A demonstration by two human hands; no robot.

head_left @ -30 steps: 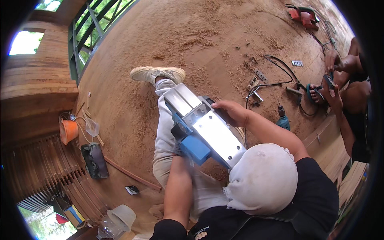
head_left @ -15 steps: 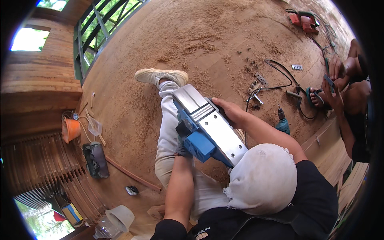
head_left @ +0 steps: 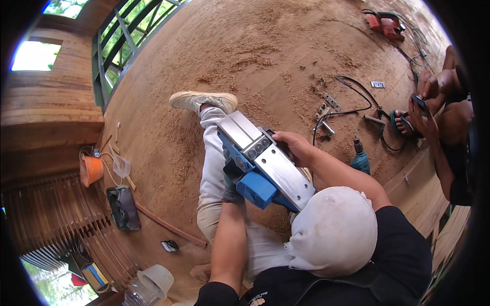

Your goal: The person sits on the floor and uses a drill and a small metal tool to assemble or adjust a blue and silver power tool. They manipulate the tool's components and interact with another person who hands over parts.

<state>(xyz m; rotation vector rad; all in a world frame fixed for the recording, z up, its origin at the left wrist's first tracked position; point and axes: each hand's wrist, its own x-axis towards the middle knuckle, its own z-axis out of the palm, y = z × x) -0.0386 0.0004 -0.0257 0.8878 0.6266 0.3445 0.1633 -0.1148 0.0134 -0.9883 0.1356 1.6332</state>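
An electric hand planer (head_left: pixel 280 173) with a blue body lies sole-up over my outstretched leg in light trousers (head_left: pixel 210 168). Its bright metal sole faces up, and in the gap across it the cutter drum (head_left: pixel 258 149) shows dark round parts. My left hand (head_left: pixel 232 192), in a dark glove, grips the planer's left side beside the blue housing; the body hides most of its fingers. With its thumb near the drum's end, my right hand (head_left: pixel 297 147) is closed round the other side, fingers partly hidden. A rounded white cloth shape (head_left: pixel 334 229) covers the planer's near end.
Wood shavings (head_left: pixel 245 56) cover the floor. On the right lie a teal drill (head_left: pixel 360 159), a black cable (head_left: pixel 357 84), small metal parts (head_left: pixel 326 125) and a red power tool (head_left: pixel 385 25). A co-worker's hands (head_left: pixel 426 115) hold a phone. An orange bucket (head_left: pixel 91 169) stands left.
The cutter drum has turned: straight bars showed in the gap before, and dark round parts show now. Both hands stay on the planer, which has shifted only slightly.
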